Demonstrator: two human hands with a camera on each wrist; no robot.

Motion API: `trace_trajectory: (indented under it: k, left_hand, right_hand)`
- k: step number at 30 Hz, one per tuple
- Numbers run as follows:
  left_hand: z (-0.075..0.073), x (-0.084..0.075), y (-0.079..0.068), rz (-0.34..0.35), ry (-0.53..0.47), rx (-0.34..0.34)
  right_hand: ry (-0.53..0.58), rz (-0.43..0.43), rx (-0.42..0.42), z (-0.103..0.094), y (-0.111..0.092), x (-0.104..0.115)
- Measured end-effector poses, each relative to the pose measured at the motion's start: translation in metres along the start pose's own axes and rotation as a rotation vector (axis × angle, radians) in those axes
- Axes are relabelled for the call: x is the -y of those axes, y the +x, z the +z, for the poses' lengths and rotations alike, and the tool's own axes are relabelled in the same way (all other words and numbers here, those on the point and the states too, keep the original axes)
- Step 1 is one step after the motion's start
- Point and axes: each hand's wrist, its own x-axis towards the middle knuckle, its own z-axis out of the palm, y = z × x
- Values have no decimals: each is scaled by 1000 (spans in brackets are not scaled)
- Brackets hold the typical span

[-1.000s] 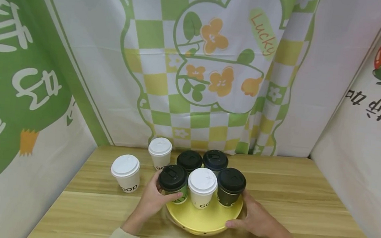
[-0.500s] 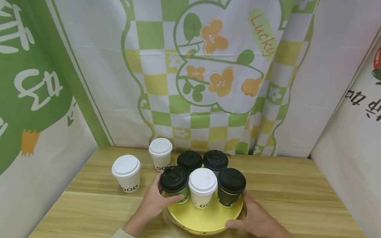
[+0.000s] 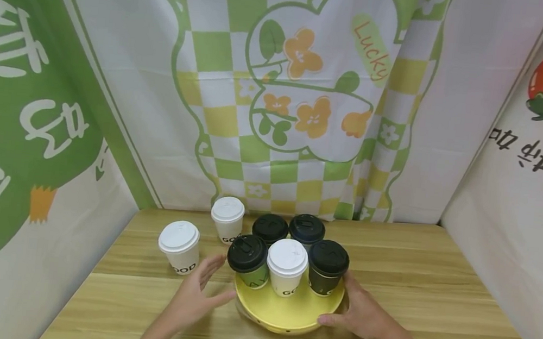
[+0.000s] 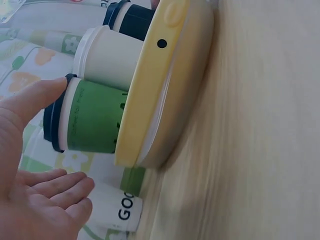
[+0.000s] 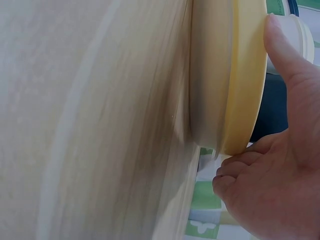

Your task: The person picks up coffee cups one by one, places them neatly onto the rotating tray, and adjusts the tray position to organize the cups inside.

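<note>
A round yellow container [image 3: 282, 312] with a flat top stands on the table. On its top are a green paper cup [image 3: 255, 278] with a black lid, a white-lidded cup [image 3: 286, 283] and a dark cup [image 3: 324, 281] with a black lid. My left hand [image 3: 192, 299] is beside the green cup, fingers spread and palm toward it, holding nothing. In the left wrist view, its thumb overlaps that cup's lid. My right hand [image 3: 363, 311] holds the container's right edge, thumb at the rim and fingers around the side, as the right wrist view shows at the rim [image 5: 245, 115].
Two black-lidded cups, one at the left [image 3: 269, 228] and one at the right [image 3: 307, 228], are behind the front row. Two white cups, a nearer one [image 3: 180, 248] and a farther one [image 3: 228, 220], stand on the wooden table [image 3: 436, 294]. A patterned curtain [image 3: 295, 182] hangs behind.
My left hand has let go of the green cup and drawn back to the left, fingers opening. The green cup stays on the yellow top. The right hand stays at the container's edge.
</note>
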Motion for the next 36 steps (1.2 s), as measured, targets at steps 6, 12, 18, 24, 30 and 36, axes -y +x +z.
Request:
trace_trajectory:
  k: [6,12,18,24,30,36]
  left_hand:
    - [-18,8,-16,-25,80,21]
    - [-38,22,-29,-78,156,12]
    - [-57,36,-31,-142,302,-17]
    - [-78,47,-16,-234,328,-47]
    - [-89,51,5,-212,232,-110]
    - [-87,54,20,-123,114,-146]
  right_hand:
    - [6,4,-17,0,-2,4]
    - [19,3,-37,5,-5,9]
    - [53,42,-59,11,-7,19]
    - [53,82,-100,17,-10,31]
    - [41,134,-110,21,-16,38]
    - [50,117,-85,17,-22,34]
